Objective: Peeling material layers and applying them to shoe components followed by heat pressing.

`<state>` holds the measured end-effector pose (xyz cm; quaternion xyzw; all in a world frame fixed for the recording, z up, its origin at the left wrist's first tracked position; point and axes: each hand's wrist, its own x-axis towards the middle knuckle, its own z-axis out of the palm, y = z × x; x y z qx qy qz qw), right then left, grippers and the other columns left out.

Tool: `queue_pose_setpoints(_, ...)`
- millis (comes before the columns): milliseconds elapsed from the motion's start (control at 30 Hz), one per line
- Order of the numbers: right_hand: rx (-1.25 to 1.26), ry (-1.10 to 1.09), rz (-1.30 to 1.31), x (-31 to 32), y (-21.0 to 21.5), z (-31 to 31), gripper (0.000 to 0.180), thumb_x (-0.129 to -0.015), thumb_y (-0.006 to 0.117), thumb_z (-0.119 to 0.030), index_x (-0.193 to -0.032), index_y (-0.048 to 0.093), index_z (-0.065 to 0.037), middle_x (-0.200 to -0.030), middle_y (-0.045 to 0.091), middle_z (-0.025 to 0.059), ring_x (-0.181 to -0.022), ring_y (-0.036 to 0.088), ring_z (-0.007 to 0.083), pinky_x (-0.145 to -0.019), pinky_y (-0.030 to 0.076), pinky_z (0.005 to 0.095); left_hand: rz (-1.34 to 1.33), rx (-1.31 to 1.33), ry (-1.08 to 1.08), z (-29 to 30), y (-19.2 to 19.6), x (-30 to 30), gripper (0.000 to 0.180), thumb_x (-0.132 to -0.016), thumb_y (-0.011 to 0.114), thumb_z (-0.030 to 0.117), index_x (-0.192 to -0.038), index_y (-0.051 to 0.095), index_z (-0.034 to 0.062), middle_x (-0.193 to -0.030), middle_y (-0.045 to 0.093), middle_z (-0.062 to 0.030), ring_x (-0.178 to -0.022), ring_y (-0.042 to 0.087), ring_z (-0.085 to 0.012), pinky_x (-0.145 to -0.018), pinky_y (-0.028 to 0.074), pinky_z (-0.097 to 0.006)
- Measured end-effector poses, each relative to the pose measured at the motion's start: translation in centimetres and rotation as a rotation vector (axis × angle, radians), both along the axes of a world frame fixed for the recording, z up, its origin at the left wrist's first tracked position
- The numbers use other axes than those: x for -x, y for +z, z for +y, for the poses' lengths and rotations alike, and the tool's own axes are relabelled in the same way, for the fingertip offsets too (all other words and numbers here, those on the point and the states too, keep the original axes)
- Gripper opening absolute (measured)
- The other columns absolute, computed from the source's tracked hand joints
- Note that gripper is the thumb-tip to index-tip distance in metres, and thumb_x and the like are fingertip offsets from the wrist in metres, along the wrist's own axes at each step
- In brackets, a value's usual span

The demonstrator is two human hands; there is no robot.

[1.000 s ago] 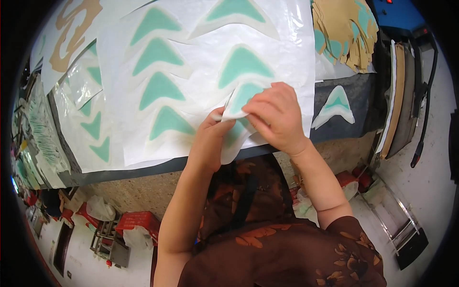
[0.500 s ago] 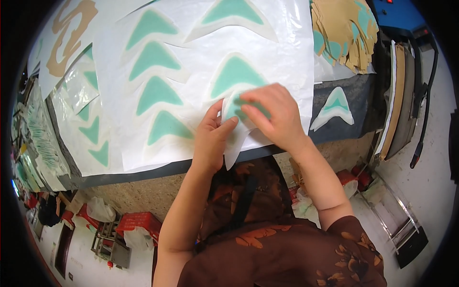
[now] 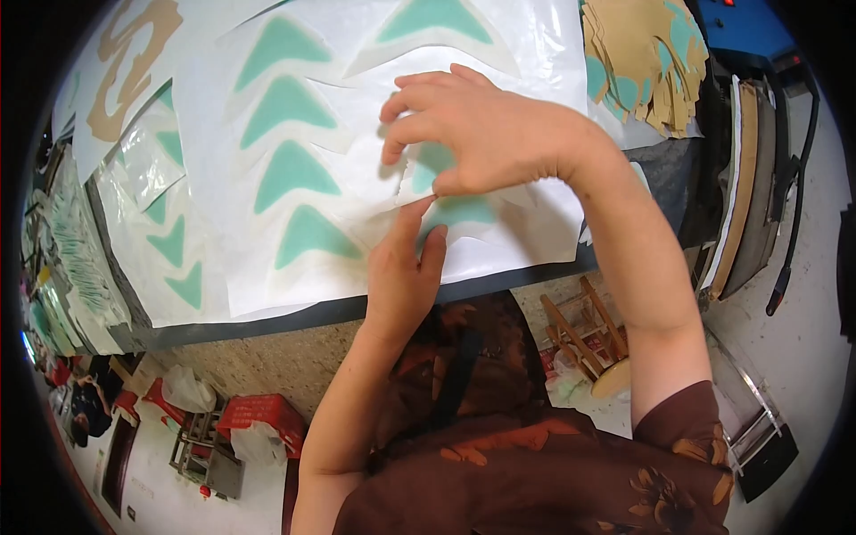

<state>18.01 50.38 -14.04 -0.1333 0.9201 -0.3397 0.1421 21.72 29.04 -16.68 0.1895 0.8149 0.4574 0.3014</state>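
Note:
Both my hands are over a white sheet (image 3: 499,245) bearing green chevron-shaped pieces with pale borders. My left hand (image 3: 401,267) rests near the sheet's front edge, index finger and thumb apart, beside a green piece (image 3: 462,212). My right hand (image 3: 486,134) arches above, fingers spread and curled, its thumb tip beside my left index fingertip. Under its palm shows another patch of green (image 3: 434,165) with a pale, ragged edge. My right hand partly hides both pieces, so I cannot tell whether they are joined. On the left runs a column of several green chevrons (image 3: 299,174).
Brown paper cut-outs (image 3: 642,67) with green patches lie at the back right. A smaller sheet (image 3: 165,285) with green pieces lies at the left. Boards (image 3: 744,187) stand at the right. Beneath the table are a wooden stool (image 3: 593,339) and a red crate (image 3: 263,419).
The folded white-and-green piece no longer hangs from my left fingers over the table edge. My right hand has moved up and left, its fingers opening. The stool has come into sight.

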Motion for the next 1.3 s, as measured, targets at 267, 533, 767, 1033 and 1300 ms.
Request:
queue_pose_setpoints(267,-0.048,0.074,-0.429,0.7,2.4,1.8,0.029,-0.073,0.063,-0.015,-0.102,0.067,-0.012,-0.095,0.066,0.0049,-0.106,0.056,0.0242,-0.112,0.027,0.0492,-0.245,0.011,0.043,-0.7,-0.8,0.5,0.029,-0.088,0.066,0.011,-0.114,0.059,0.0026,-0.094,0.068,-0.0149,-0.073,0.063,-0.0287,-0.066,0.05,-0.033)
queue_pose_setpoints(533,0.118,0.084,-0.172,-1.2,1.9,2.6,0.014,-0.077,0.067,-0.016,-0.089,0.072,-0.01,-0.087,0.065,0.0032,-0.097,0.056,0.0206,-0.094,0.04,0.0334,-0.481,-0.14,0.041,-0.5,-1.0,1.3,0.024,-0.096,0.062,0.016,-0.114,0.061,-0.0003,-0.088,0.061,0.0017,-0.079,0.05,-0.0063,-0.073,0.043,-0.022)
queue_pose_setpoints(767,0.451,-0.089,-0.028,-4.6,4.6,6.2,0.005,-0.08,0.071,-0.011,-0.085,0.071,-0.009,-0.085,0.064,0.0035,-0.083,0.059,0.0217,-0.075,0.048,0.0311,-0.705,-0.023,0.085,-1.3,-1.7,2.4,0.019,-0.098,0.058,0.016,-0.11,0.063,0.002,-0.09,0.06,0.0038,-0.084,0.05,-0.0034,-0.075,0.04,-0.019)
queue_pose_setpoints(1033,0.253,0.148,-0.357,-3.4,2.4,0.3,0.015,-0.078,0.073,-0.017,-0.089,0.069,-0.008,-0.08,0.068,0.008,-0.083,0.065,0.0261,-0.071,0.049,0.0372,-0.982,-0.162,0.195,-0.3,-0.9,4.2,0.022,-0.098,0.055,0.019,-0.112,0.063,0.0035,-0.102,0.063,0.0015,-0.091,0.056,-0.0056,-0.08,0.045,-0.021)
queue_pose_setpoints(1300,0.054,0.082,-0.196,-2.8,-0.9,-1.8,0.018,-0.075,0.073,-0.015,-0.086,0.059,-0.01,-0.079,0.063,0.0042,-0.089,0.059,0.023,-0.094,0.039,0.0406,-0.96,-0.169,0.14,-0.5,-1.5,4.6,0.027,-0.1,0.052,0.019,-0.12,0.062,0.0042,-0.116,0.062,-0.0007,-0.104,0.055,-0.0061,-0.088,0.043,-0.021)
